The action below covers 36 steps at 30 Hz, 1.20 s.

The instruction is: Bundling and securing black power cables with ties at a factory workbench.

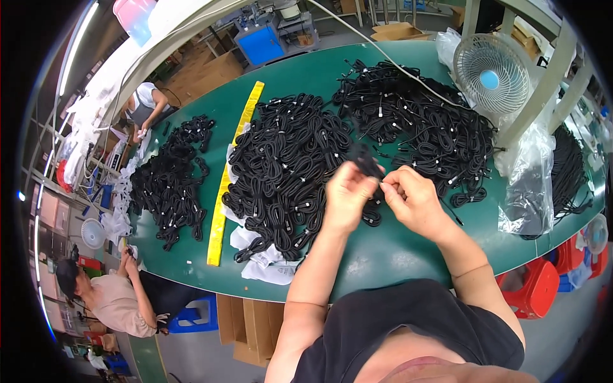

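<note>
Over the green table [383, 255] I hold a small coiled bundle of black cable [365, 159], somewhat blurred. My left hand [348, 195] is closed round its lower part. Beside it my right hand [412, 198] pinches, thumb against fingers, at the bundle's near end; whether it grips a cable end or a tie there is too small to tell. A large heap of coiled black cables [287, 159] lies just left of my hands. Behind them and to the right spreads another heap of black cables [428, 121], looser, with pale connector tips.
A yellow strip [235, 172] divides the big heap from a smaller cable pile [172, 185] at left. A white fan [490, 73] and clear plastic bags [527, 185] stand at right. Two people sit along the left edge. Red stools [527, 287] and a cardboard box [249, 325] flank me below.
</note>
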Available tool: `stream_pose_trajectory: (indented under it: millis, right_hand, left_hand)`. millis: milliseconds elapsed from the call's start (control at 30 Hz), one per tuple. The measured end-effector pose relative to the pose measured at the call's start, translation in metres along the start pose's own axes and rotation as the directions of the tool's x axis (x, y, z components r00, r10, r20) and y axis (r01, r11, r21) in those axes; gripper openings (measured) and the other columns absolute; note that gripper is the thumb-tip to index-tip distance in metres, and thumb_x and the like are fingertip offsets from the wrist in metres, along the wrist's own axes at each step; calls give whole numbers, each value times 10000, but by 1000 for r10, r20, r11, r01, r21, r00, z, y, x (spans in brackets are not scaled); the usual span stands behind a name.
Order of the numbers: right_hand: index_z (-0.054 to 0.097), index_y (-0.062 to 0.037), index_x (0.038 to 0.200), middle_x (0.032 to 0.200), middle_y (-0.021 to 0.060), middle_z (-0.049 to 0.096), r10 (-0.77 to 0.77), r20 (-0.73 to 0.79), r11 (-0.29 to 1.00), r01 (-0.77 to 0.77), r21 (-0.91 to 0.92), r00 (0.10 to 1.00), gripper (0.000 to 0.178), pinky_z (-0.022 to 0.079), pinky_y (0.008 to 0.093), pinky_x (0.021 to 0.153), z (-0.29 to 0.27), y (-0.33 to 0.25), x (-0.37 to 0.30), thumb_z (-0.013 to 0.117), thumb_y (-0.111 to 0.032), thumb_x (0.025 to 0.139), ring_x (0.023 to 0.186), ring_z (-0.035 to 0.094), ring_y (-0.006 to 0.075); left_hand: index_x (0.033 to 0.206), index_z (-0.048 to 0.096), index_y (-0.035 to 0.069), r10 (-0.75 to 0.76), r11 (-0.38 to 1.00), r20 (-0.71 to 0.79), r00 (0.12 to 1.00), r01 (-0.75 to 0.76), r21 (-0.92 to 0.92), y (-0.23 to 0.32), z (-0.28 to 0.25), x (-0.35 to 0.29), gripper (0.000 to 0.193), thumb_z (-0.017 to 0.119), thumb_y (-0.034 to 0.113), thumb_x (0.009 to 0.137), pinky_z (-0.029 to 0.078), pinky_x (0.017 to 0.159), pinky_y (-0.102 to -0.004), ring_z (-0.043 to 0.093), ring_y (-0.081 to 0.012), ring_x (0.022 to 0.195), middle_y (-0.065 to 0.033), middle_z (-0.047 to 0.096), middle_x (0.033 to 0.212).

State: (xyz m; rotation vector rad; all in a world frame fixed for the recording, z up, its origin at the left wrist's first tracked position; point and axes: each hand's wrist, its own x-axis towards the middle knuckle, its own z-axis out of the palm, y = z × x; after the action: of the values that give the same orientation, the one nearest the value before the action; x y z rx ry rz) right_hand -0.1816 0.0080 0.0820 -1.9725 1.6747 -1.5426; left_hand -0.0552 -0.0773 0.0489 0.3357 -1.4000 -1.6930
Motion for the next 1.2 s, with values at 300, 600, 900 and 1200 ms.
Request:
stream_pose_trajectory:
  millis: [300,600,900,1200]
  right_hand:
    - [552,-8,852,733,96,535,-14,47,958,26,-287,999,142,475,352,481,-9,-9,0,632,-83,762,586,590,267]
    - [567,-14,903,738,87,544,-49,11,964,50,-261,999,220,464,334,475,-7,-10,0,669,-134,751,584,584,239]
    - [579,-1,989,890,121,587,-268,-257,934,185,-307,929,309,477,353,705,-29,2,23,668,-194,764,765,586,269]
    - [600,-19,1013,818,69,615,173,-113,980,-160,115,978,211,468,237,616,-30,28,20,601,-142,842,664,570,109]
  left_hand:
    - [1079,513,9,0,938,-174,985,-60,-341,0,-1,10,227,562,86,871,450,808,-270,565,-144,903,-85,588,994]
    - [1087,520,15,-101,950,-19,995,91,-299,-8,11,3,246,556,150,885,431,848,-274,558,-143,922,-65,588,981]
    - [1158,487,-4,-254,912,182,950,298,-283,5,4,2,343,481,246,924,461,490,-237,596,-149,626,-102,587,857]
    - [1194,467,-40,-83,992,239,967,103,-74,1,-3,5,382,560,157,880,490,604,-247,599,-164,691,-146,613,864]
